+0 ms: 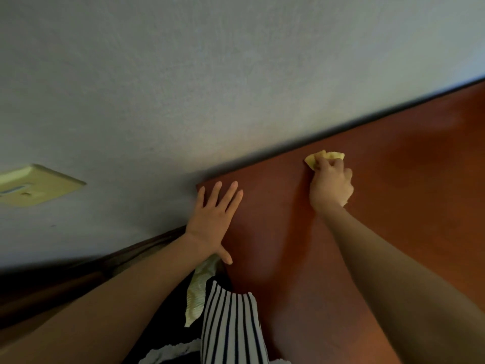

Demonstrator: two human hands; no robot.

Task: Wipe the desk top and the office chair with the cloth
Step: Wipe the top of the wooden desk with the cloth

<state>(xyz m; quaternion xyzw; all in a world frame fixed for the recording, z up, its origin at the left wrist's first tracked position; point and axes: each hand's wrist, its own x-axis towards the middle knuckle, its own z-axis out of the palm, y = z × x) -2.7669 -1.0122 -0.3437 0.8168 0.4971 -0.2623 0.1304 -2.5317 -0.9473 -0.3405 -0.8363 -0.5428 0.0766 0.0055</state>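
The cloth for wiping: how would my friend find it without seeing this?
Look at the reddish-brown desk top under the grey wall. Near its back edge, the right hand grips the cloth. It is the only yellow, bunched thing on the desk top.

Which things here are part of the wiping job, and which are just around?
In use: yellow cloth, gripped by right hand; desk top; left hand flat on it.
Just around: wall plate; pale cloth hanging beside the desk's edge; striped garment.
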